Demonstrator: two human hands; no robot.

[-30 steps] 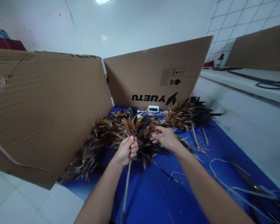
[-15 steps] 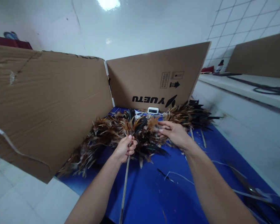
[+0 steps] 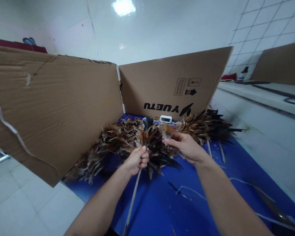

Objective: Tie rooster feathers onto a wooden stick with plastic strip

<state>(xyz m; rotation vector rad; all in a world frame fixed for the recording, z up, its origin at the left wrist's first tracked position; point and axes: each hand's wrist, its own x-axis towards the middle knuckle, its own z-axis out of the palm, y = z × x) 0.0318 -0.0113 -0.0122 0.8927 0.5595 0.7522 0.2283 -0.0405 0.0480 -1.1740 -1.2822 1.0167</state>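
Observation:
My left hand (image 3: 137, 159) is closed around a thin stick (image 3: 133, 200), whose lower end runs down toward me. Brown and black feathers (image 3: 147, 136) fan out at the stick's top, just above that hand. To the right, my right hand (image 3: 184, 144) pinches a small tuft of light brown feathers (image 3: 167, 129), held apart from the stick. A long pile of brown feathers (image 3: 113, 137) lies behind and to the left of my hands. Another feather bunch (image 3: 204, 126), dark at its right end, lies beyond my right hand.
Cardboard panels (image 3: 88, 95) stand along the left and back of the blue table (image 3: 159, 203). A small white digital device (image 3: 166, 119) sits at the back. Scissors (image 3: 280, 214) and white string (image 3: 194, 190) lie at the right. A shelf (image 3: 265, 95) runs alongside.
My right hand has drawn its fingers together on a feather tuft. The camera view has shifted slightly left. My left hand keeps its grip on the stick.

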